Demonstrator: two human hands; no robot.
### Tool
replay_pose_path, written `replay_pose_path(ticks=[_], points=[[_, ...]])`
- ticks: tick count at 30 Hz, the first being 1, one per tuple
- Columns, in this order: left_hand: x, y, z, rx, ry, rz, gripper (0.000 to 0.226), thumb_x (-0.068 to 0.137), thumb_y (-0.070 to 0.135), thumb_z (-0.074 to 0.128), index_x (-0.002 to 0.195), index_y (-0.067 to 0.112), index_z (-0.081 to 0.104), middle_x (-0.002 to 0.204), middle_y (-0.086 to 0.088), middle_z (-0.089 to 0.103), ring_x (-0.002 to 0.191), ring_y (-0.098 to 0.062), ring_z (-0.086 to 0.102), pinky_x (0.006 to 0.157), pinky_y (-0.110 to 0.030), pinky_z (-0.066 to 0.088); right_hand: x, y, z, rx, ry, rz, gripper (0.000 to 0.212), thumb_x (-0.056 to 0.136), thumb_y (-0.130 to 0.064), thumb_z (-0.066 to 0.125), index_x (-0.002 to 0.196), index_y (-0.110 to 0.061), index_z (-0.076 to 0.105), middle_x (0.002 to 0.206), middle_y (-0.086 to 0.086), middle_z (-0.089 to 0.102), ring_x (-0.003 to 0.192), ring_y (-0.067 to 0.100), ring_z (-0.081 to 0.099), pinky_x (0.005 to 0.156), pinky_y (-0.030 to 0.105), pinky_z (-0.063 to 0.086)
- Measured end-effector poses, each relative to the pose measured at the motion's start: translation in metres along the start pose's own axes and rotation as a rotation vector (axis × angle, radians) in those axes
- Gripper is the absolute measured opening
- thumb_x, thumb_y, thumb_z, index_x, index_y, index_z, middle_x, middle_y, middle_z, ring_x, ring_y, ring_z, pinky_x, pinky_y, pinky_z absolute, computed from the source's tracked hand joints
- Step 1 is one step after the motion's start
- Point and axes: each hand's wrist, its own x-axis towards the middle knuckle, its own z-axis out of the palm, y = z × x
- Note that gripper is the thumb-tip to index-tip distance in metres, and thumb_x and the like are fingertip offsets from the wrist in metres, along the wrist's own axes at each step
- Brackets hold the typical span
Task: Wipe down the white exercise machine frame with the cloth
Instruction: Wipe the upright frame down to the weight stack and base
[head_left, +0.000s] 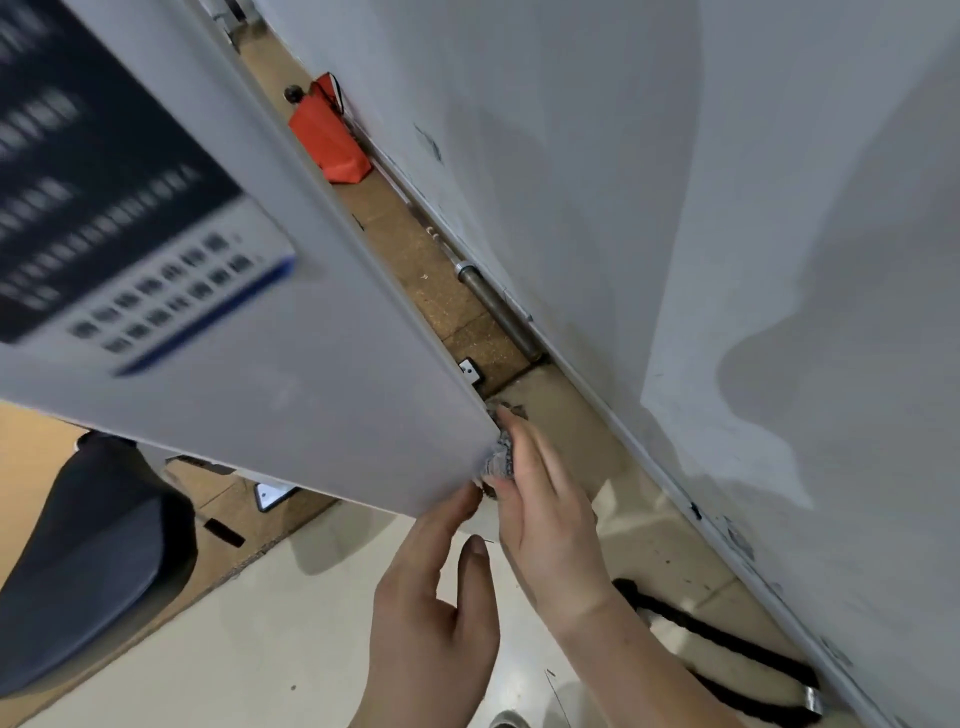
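At the far left, a dark label (104, 218) with rows of pale print and small icons sits on the white exercise machine frame (311, 374). It is too smeared by motion blur for any word or brand to be read. Below it a dark padded seat (93, 561) is cut off by the picture's edge.

The frame slants across the view and hides much of the floor (260, 649). A red bag (327, 135) lies in the gap behind it, partly covered.

The left hand (431, 613) reaches up to the frame's lower corner. Its grip is wide, the thumb is free, and the fingertips touch the underside and are partly hidden.

The grey cloth (501, 457) is bunched against the frame's corner edge, mostly covered by the right hand (545, 519). That hand presses it there with nearly straight fingers, and its thumb is out of sight.

Further right, a metal cylinder (498, 312) lies along the foot of the scuffed wall (727, 208). A black rope (727, 654) trails below.
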Motion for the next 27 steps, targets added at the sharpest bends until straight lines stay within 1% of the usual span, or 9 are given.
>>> replay_pose_path(ticks=[3, 7, 9, 12, 16, 18, 20, 23, 27], points=[[-0.010, -0.031, 0.024, -0.042, -0.018, -0.102, 0.052, 0.095, 0.003, 0.062, 0.130, 0.040, 0.063, 0.126, 0.021, 0.069, 0.121, -0.002, 0.064, 0.098, -0.009, 0.044, -0.015, 0.045, 0.013, -0.017, -0.057, 0.012, 0.048, 0.110, -0.045, 0.028, 0.151, -0.022, 0.035, 0.151, -0.001, 0.051, 0.139, 0.014, 0.050, 0.113, 0.030, 0.042], [-0.020, -0.069, 0.060, -0.071, -0.017, -0.207, 0.054, 0.095, 0.000, 0.062, 0.124, 0.046, 0.063, 0.124, 0.022, 0.070, 0.120, -0.002, 0.064, 0.098, -0.011, 0.045, -0.033, 0.094, 0.027, -0.051, -0.021, -0.055, 0.047, 0.111, -0.044, 0.027, 0.147, -0.016, 0.039, 0.145, -0.002, 0.049, 0.133, 0.013, 0.049, 0.114, 0.009, 0.028], [-0.022, -0.087, 0.079, -0.102, 0.003, -0.228, 0.052, 0.096, -0.001, 0.061, 0.124, 0.043, 0.064, 0.123, 0.022, 0.071, 0.119, 0.000, 0.064, 0.097, -0.009, 0.045, -0.040, 0.116, 0.036, -0.076, 0.002, -0.090, 0.048, 0.111, -0.045, 0.026, 0.145, -0.013, 0.040, 0.143, 0.000, 0.049, 0.130, 0.015, 0.050, 0.113, 0.006, 0.024], [-0.026, -0.116, 0.113, -0.165, 0.000, -0.278, 0.047, 0.098, -0.003, 0.057, 0.125, 0.034, 0.067, 0.122, 0.020, 0.072, 0.118, 0.004, 0.063, 0.092, -0.003, 0.044, -0.052, 0.157, 0.053, -0.079, 0.030, -0.105, 0.046, 0.112, -0.042, 0.029, 0.146, -0.012, 0.040, 0.143, 0.005, 0.052, 0.130, 0.019, 0.052, 0.114, 0.013, 0.030], [-0.034, -0.157, 0.153, -0.211, 0.042, -0.338, 0.042, 0.099, -0.004, 0.055, 0.120, 0.030, 0.071, 0.115, 0.021, 0.073, 0.112, 0.009, 0.064, 0.085, 0.001, 0.043, -0.073, 0.203, 0.074, -0.060, 0.029, -0.080, 0.043, 0.105, -0.028, 0.047, 0.145, -0.013, 0.040, 0.143, -0.002, 0.044, 0.134, 0.011, 0.045, 0.115, 0.006, 0.022], [-0.035, -0.178, 0.175, -0.247, 0.057, -0.340, 0.042, 0.099, -0.004, 0.054, 0.116, 0.030, 0.072, 0.110, 0.025, 0.074, 0.109, 0.009, 0.065, 0.081, 0.001, 0.044, -0.081, 0.227, 0.081, -0.079, 0.038, -0.104, 0.045, 0.101, -0.025, 0.049, 0.143, -0.013, 0.040, 0.142, -0.001, 0.046, 0.131, 0.014, 0.047, 0.114, 0.006, 0.023], [-0.038, -0.199, 0.194, -0.274, 0.063, -0.359, 0.042, 0.100, -0.005, 0.053, 0.116, 0.027, 0.073, 0.109, 0.027, 0.073, 0.107, 0.009, 0.065, 0.079, 0.000, 0.044, -0.089, 0.254, 0.092, -0.105, 0.026, -0.074, 0.045, 0.099, -0.025, 0.048, 0.142, -0.014, 0.040, 0.141, 0.004, 0.052, 0.128, 0.016, 0.049, 0.112, 0.008, 0.026], [-0.042, -0.228, 0.215, -0.260, 0.060, -0.359, 0.045, 0.100, -0.005, 0.052, 0.112, 0.033, 0.073, 0.106, 0.029, 0.073, 0.107, 0.010, 0.065, 0.082, 0.000, 0.043, -0.101, 0.288, 0.107, -0.067, 0.019, -0.007, 0.046, 0.097, -0.026, 0.044, 0.142, -0.020, 0.038, 0.140, 0.010, 0.059, 0.127, 0.016, 0.048, 0.109, 0.022, 0.038], [-0.050, -0.263, 0.246, -0.254, 0.071, -0.448, 0.045, 0.100, -0.001, 0.051, 0.110, 0.037, 0.072, 0.104, 0.033, 0.072, 0.105, 0.013, 0.064, 0.089, -0.009, 0.050, -0.112, 0.329, 0.129, -0.175, 0.095, -0.092, 0.048, 0.089, -0.021, 0.046, 0.136, -0.010, 0.040, 0.132, 0.009, 0.055, 0.117, 0.021, 0.048, 0.098, 0.026, 0.039]])
